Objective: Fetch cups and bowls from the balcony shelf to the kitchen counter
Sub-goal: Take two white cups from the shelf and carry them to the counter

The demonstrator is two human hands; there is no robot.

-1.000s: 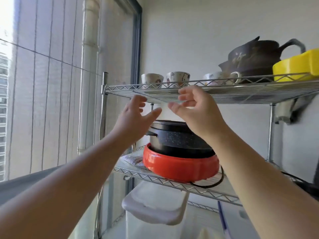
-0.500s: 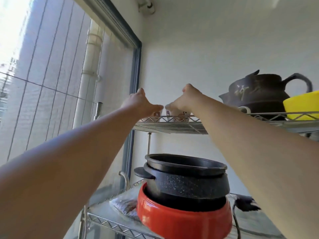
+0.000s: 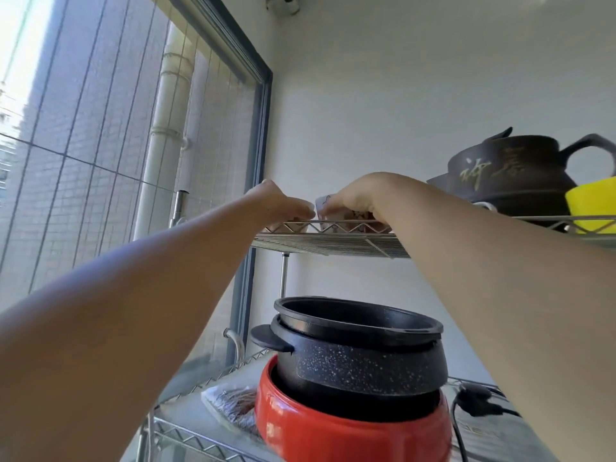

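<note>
Two bare forearms fill the lower frame, one from each side, with no sleeve, watch or band on either. The left hand (image 3: 278, 203) shows only its back and knuckles; the right hand (image 3: 355, 198) likewise, its fingers mostly hidden. No rings show, though the fingers are too hidden to be sure. Both wrists are bare. The wide lens makes the near forearms look very broad.
</note>
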